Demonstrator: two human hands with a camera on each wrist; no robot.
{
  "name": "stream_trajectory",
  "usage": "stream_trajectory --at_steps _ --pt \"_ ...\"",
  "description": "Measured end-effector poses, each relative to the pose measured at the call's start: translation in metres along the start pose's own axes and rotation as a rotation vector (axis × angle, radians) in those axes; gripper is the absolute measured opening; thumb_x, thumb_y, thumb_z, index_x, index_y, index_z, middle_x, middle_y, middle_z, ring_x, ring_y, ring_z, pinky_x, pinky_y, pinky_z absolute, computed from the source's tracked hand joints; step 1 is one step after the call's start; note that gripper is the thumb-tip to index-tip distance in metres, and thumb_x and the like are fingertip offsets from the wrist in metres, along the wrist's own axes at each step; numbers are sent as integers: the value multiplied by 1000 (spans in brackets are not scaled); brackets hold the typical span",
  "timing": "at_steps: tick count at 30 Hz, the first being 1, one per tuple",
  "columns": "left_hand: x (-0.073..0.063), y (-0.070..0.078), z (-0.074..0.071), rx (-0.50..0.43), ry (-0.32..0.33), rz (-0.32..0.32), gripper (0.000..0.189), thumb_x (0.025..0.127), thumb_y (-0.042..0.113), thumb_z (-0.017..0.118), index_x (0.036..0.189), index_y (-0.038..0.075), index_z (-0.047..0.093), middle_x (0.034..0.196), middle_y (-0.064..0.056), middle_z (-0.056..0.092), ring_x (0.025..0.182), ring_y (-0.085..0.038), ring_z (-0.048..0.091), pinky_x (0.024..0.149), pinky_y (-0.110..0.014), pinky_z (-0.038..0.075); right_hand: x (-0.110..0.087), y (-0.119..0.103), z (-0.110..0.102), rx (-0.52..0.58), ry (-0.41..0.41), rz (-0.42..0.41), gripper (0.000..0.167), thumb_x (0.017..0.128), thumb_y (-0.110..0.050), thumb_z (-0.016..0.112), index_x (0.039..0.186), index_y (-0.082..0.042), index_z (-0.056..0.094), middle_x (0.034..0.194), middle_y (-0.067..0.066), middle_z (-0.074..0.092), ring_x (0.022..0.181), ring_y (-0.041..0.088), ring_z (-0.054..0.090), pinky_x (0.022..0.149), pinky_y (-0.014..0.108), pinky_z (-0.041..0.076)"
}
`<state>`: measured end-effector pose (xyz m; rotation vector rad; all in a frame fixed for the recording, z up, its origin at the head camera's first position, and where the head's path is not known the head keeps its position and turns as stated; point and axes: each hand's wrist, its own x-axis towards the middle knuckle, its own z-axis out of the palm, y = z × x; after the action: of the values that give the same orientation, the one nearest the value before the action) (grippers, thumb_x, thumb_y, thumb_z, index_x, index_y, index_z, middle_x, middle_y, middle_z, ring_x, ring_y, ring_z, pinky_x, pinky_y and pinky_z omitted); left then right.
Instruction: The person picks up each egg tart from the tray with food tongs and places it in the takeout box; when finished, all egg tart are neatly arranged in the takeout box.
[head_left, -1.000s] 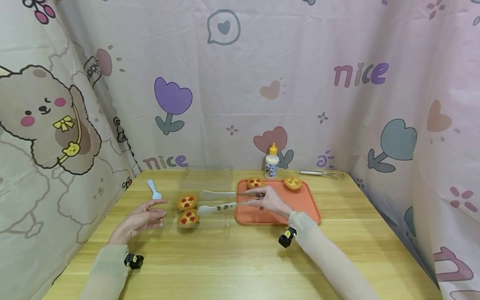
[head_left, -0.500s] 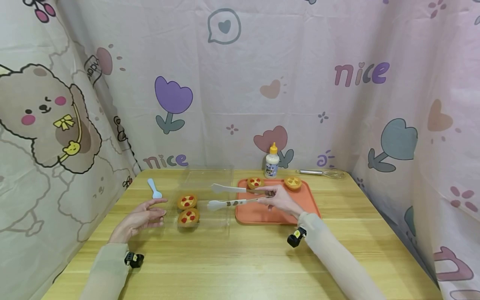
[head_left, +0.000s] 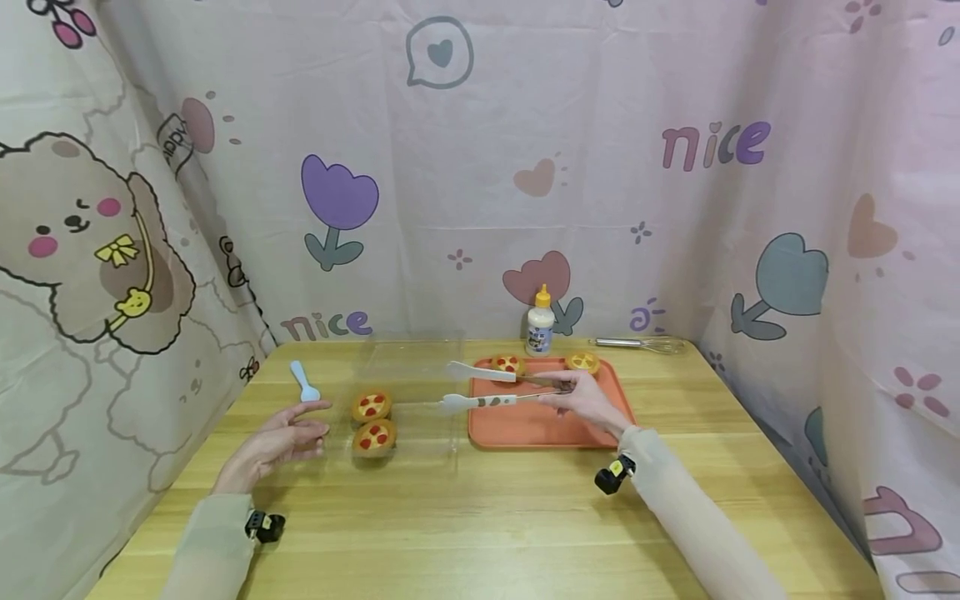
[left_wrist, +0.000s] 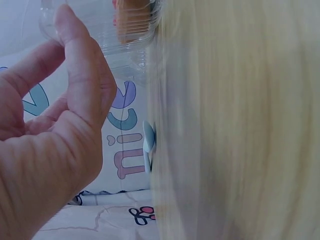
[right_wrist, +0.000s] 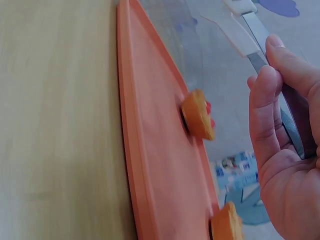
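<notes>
Your right hand [head_left: 583, 400] pinches tongs [head_left: 495, 401] partly over orange tray [head_left: 540, 431]; your left hand [head_left: 272, 443] at clear container [head_left: 423, 437], finger pinch unclear.

Tray [head_left: 510, 430], near the far edge of your worktop [head_left: 450, 533]: partly hidden by your right hand [head_left: 588, 400] and the tongs [head_left: 495, 401]; one tong tip runs off the top of your right wrist view. Red-topped tart [head_left: 507, 363], tray's far left corner: lower rim covered by the tongs. Yellow-topped tart [head_left: 582, 362], far right corner: cut off at the bottom of that wrist view. Bottle [head_left: 539, 325], worktop's far edge: print illegibly small. Clear container [head_left: 423, 435], worktop's left half: outline faint; contact with your left hand [head_left: 273, 442] uncertain.
</notes>
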<state>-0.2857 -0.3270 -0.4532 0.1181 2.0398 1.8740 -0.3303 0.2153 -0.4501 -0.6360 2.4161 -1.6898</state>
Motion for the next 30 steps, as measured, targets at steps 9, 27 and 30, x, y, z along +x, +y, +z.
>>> stream_trajectory --at_steps 9,27,30 --pt "0 1 1 -4 0 2 70 97 12 61 154 4 22 101 -7 60 82 -15 65 80 -33 60 -15 13 -32 45 68 58 55 86 -21 77 136 -7 58 135 29 55 87 46 65 72 53 59" --pt "-2 1 0 -17 -9 5 73 97 11 62 154 1 18 101 -7 61 80 -14 66 80 -34 61 -41 30 -77 35 202 118 59 84 -19 78 136 -1 56 128 24 62 63 14 61 56 34 55" --pt "-1 1 0 -6 -4 10 73 97 11 62 154 1 18 101 -7 61 80 -15 66 80 -34 61 -44 31 -83 36 222 110 60 85 -17 78 137 1 55 116 13 71 66 15 62 59 32 57"
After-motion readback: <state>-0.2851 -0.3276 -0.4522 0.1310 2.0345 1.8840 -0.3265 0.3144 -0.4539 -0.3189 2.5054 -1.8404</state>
